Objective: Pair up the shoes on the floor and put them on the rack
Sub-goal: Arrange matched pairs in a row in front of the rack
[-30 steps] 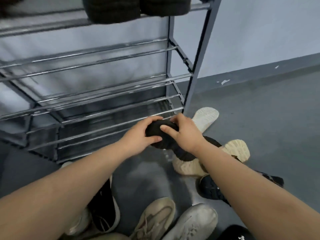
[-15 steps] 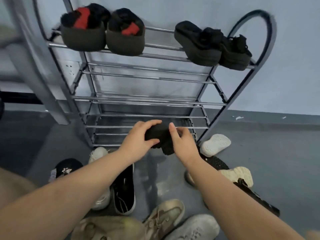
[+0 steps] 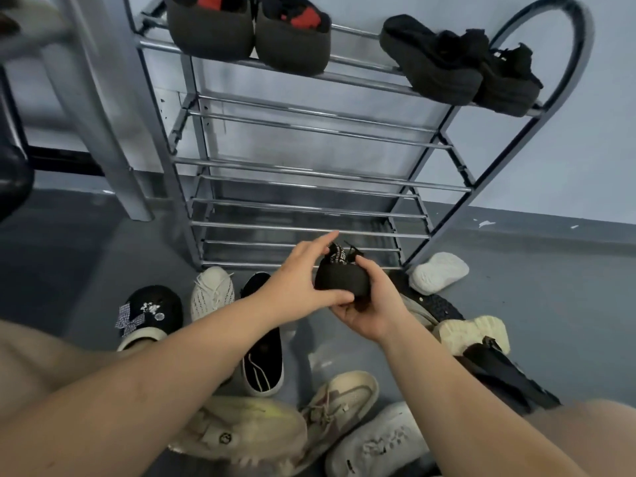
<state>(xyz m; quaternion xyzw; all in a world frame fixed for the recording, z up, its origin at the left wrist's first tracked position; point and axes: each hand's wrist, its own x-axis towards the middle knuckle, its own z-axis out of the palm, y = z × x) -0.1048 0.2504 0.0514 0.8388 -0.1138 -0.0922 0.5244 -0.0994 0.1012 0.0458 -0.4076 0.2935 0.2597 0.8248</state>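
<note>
Black shoe [image 3: 340, 278] up in the air, just in front of the rack [image 3: 309, 187], held by both hands. Right hand [image 3: 370, 309] under it, fingers curled round. Left hand [image 3: 303, 284] on its side, thumb pressing, pointer finger straight. More shoes on the floor [image 3: 550, 287]. Two dark pairs on the top shelf.

a home entryway or dorm corner: a chrome tube shoe rack [image 3: 309, 187] stands at 12 o'clock against a pale blue wall [image 3: 568, 149], and assorted worn shoes [image 3: 339, 404] lie scattered on the grey painted floor [image 3: 568, 304] from 9 to 3 o'clock.
</note>
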